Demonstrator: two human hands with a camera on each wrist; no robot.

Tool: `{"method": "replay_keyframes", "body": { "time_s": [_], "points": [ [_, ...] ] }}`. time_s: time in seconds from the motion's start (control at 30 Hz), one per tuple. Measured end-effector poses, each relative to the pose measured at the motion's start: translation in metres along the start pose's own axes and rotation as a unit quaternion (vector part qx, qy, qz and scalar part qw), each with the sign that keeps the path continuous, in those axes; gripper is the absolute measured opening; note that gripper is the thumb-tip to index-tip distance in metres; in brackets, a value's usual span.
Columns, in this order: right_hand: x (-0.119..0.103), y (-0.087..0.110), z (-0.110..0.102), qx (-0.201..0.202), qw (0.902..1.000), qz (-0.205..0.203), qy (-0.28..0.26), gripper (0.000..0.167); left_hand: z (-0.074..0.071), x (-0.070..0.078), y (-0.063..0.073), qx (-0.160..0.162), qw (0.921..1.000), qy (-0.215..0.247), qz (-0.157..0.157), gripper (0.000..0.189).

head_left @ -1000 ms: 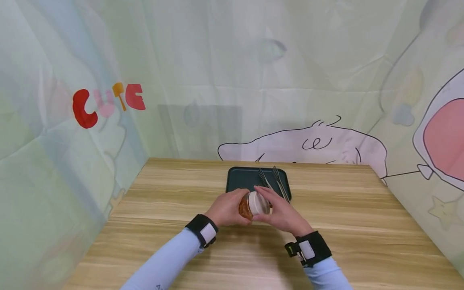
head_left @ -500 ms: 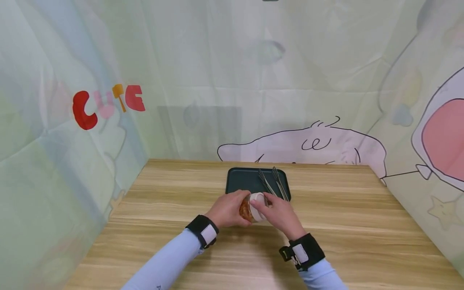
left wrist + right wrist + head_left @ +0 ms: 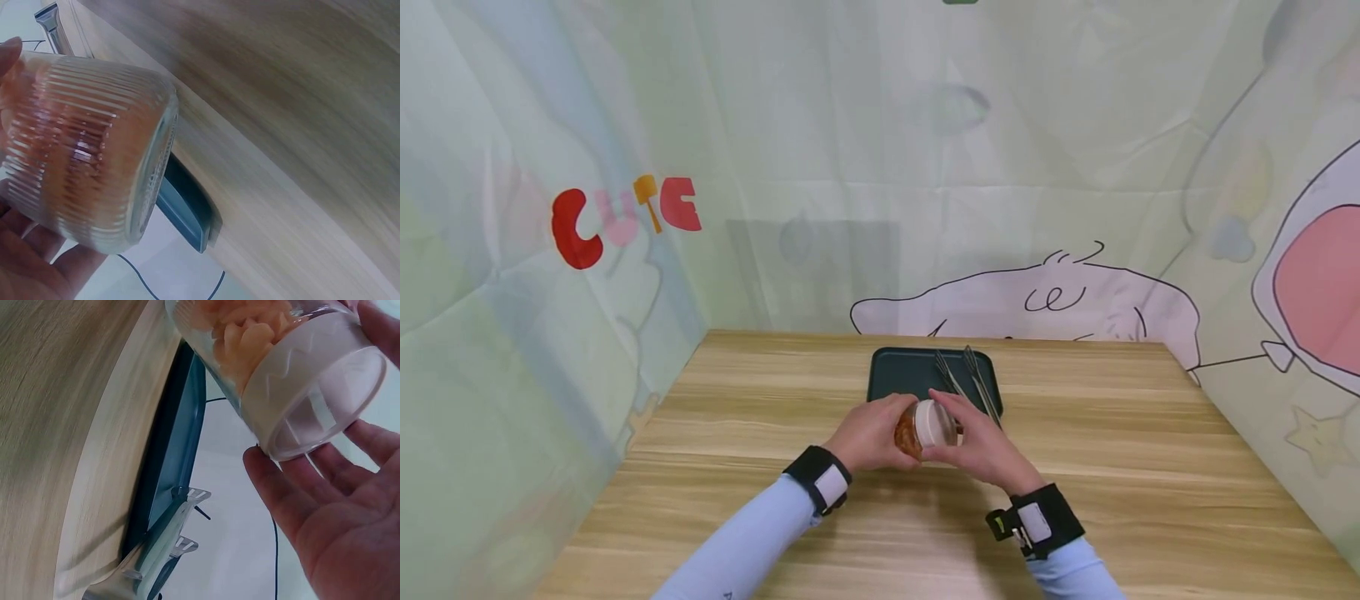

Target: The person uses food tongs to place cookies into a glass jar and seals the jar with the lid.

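A ribbed clear jar [image 3: 87, 144] with orange-brown pieces inside is held tilted over the table, its lid end toward the right. My left hand [image 3: 871, 432] grips the jar body, fingers wrapped round the far side. At the other end, the white lid [image 3: 312, 381] has a clear top. Around this lid sit the fingers and thumb of my right hand [image 3: 983, 442], the fingertips right at its rim in the right wrist view. In the head view the hands cover part of the jar.
Behind the hands, a dark teal tray [image 3: 898, 371] lies near the table's back edge. Several long metal utensils [image 3: 977, 375] lie on its right side. The wood-grain table [image 3: 760, 417] meets printed cloth walls [image 3: 790, 150] at the back and sides.
My right hand has rolled round the lid: its thumb, across the lid top half a second ago, now sits on the near side, fingers on the far side. The left hand keeps its grip.
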State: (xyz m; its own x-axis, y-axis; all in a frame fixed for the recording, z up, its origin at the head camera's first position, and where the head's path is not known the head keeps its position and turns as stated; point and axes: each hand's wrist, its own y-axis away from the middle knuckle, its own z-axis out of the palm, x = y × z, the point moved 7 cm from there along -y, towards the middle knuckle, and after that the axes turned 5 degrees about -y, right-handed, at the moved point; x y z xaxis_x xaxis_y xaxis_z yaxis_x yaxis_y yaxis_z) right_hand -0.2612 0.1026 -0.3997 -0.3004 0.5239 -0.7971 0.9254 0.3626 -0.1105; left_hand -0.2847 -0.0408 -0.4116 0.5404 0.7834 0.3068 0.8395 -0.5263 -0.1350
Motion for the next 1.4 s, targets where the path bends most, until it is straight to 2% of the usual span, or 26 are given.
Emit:
{"method": "replay_keyframes", "body": {
  "time_s": [0.17, 0.3, 0.53, 0.63, 0.73, 0.9, 1.03, 1.17, 1.4],
  "points": [
    [0.000, -0.001, -0.001, 0.020, 0.9995, 0.024, -0.001, 0.077, 0.000, 0.000, 0.000, 0.000, 1.0000, 0.004, -0.001, 0.083],
    [0.003, -0.002, -0.003, 0.041, 0.9973, 0.061, 0.002, 0.076, 0.001, 0.000, 0.000, 0.001, 1.0000, 0.001, 0.006, 0.083],
    [0.009, -0.001, -0.003, 0.076, 0.9871, 0.139, 0.019, 0.088, 0.001, 0.001, -0.001, 0.005, 0.9999, -0.001, 0.009, 0.082],
    [0.011, -0.001, -0.003, 0.076, 0.9855, 0.149, 0.029, 0.089, 0.001, 0.000, -0.001, 0.006, 0.9999, -0.001, 0.010, 0.082],
    [0.012, -0.002, -0.002, 0.064, 0.9895, 0.127, 0.028, 0.087, 0.001, -0.001, 0.000, 0.010, 0.9999, 0.000, 0.009, 0.082],
    [0.006, -0.002, -0.001, 0.025, 0.9985, 0.043, 0.020, 0.089, 0.000, -0.003, 0.002, 0.012, 0.9999, 0.004, 0.006, 0.084],
    [0.001, 0.000, 0.000, -0.002, 0.9998, -0.003, 0.017, 0.089, 0.000, -0.003, 0.002, 0.006, 1.0000, 0.005, 0.003, 0.085],
    [0.000, 0.000, 0.000, -0.004, 0.9999, -0.012, 0.012, 0.082, -0.001, -0.003, 0.002, 0.007, 0.9999, 0.008, 0.005, 0.084],
    [-0.002, -0.003, 0.000, 0.007, 0.9993, 0.008, 0.035, 0.075, -0.001, -0.003, 0.002, 0.008, 0.9997, 0.021, 0.003, 0.082]
  ]
}}
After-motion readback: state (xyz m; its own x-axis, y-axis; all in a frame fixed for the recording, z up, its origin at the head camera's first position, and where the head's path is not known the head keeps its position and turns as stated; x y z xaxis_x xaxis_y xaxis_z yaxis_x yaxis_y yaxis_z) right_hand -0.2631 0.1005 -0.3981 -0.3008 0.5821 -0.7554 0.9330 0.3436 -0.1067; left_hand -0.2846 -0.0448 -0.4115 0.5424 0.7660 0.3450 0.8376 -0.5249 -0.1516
